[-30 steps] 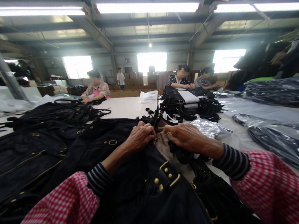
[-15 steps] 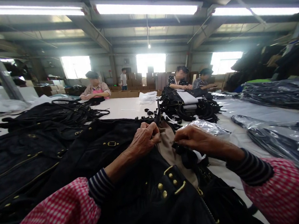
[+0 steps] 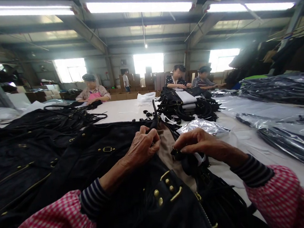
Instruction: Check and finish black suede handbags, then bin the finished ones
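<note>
A black handbag (image 3: 128, 198) with gold studs and buckles lies in front of me, its zipped mouth showing beige lining (image 3: 165, 137). My left hand (image 3: 144, 145) is closed on the bag's upper edge, beside a black strap end (image 3: 155, 110) that sticks up. Across the opening, my right hand (image 3: 201, 143) pinches a small black strap (image 3: 176, 154) with a bit of metal at its tip. A dark rolled strap (image 3: 189, 166) and a white scrap hang just below those fingers. The far end of the right-hand strap is hidden.
More black bags (image 3: 17, 170) lie at the left, with another heap (image 3: 37, 123) behind. A pile of bags with white paper (image 3: 186, 97) stands ahead. Clear plastic (image 3: 204, 127) and bagged goods (image 3: 281, 89) cover the right side. Co-workers (image 3: 92, 91) sit across the white table (image 3: 124, 107).
The view has shifted slightly to the right. My right hand's fingers have straightened a little, and the strap's metal tip now shows. My left hand keeps its hold on the bag's edge.
</note>
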The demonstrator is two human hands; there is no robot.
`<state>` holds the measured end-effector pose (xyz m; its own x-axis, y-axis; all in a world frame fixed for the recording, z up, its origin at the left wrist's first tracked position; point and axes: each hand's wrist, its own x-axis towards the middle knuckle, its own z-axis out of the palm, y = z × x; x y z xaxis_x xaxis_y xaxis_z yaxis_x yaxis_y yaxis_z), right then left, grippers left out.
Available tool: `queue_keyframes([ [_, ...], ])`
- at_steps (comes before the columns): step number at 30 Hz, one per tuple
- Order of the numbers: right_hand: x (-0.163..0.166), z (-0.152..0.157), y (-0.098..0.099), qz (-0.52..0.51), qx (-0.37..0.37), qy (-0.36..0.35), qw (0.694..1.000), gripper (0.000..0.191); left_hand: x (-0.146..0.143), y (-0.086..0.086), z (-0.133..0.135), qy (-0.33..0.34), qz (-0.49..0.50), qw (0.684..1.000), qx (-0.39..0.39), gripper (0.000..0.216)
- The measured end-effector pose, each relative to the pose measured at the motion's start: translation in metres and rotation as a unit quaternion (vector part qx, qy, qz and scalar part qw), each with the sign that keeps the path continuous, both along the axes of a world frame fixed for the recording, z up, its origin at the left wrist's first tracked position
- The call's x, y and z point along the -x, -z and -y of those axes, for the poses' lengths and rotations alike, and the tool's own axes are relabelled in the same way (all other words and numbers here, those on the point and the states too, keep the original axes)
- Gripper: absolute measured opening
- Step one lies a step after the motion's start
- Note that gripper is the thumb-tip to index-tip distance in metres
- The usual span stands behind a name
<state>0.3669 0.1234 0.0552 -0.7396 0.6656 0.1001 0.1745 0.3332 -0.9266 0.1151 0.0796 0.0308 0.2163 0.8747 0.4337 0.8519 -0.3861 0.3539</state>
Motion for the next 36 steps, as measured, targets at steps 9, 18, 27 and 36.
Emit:
queue_keyframes([
  [9, 0.007, 0.007, 0.011, -0.028, 0.017, 0.032, 0.999, 0.026, 0.001, 0.001, 0.0, 0.003, 0.013, 1.0, -0.006, 0.004],
  [18, 0.033, 0.013, 0.004, 0.023, -0.156, -0.001, 0.987, 0.01, 0.005, -0.005, 0.001, 0.015, 0.104, 0.994, 0.01, 0.003],
  [27, 0.053, 0.009, 0.008, 0.041, -0.193, 0.056, 0.979, 0.016, 0.007, -0.009, 0.003, 0.037, 0.138, 0.989, 0.026, 0.011],
  [36, 0.079, -0.009, 0.003, -0.06, 0.019, 0.112, 0.992, 0.035, 0.018, 0.0, -0.006, 0.027, 0.165, 0.985, 0.027, 0.008],
])
